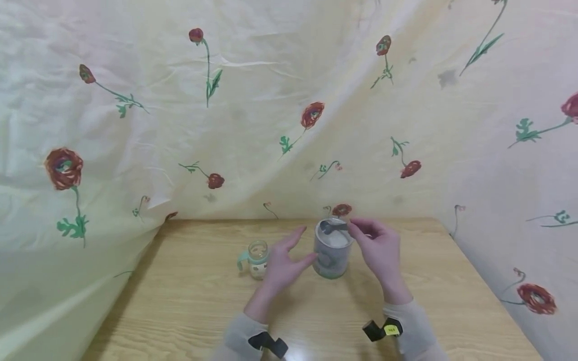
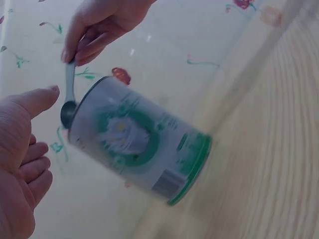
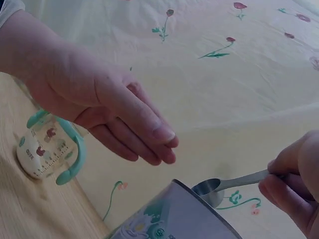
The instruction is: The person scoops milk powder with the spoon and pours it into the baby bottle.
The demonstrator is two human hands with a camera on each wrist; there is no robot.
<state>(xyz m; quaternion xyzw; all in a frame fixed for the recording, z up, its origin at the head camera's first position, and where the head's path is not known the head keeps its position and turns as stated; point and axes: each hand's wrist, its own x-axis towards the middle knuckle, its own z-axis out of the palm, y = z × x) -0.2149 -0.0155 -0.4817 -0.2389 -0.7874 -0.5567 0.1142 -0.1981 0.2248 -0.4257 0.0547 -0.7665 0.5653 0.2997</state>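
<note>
My right hand (image 1: 378,245) pinches the handle end of a metal measuring spoon (image 1: 327,227). The spoon's round bowl is at the rim of an open can (image 1: 331,259) with white contents. In the left wrist view the can (image 2: 132,134) shows a green and white label and a green base band. My left hand (image 1: 283,263) is beside the can on its left, fingers extended and holding nothing. Left of that hand stands a baby bottle (image 1: 258,268) without a lid, partly covered by the hand. In the right wrist view the bottle (image 3: 44,149) shows teal handles and printed measuring marks.
Everything stands on a light wooden table (image 1: 180,301). A pale cloth with red flowers (image 1: 253,125) hangs behind the table and along both sides. Black wrist cameras are strapped over both sleeves (image 1: 413,321).
</note>
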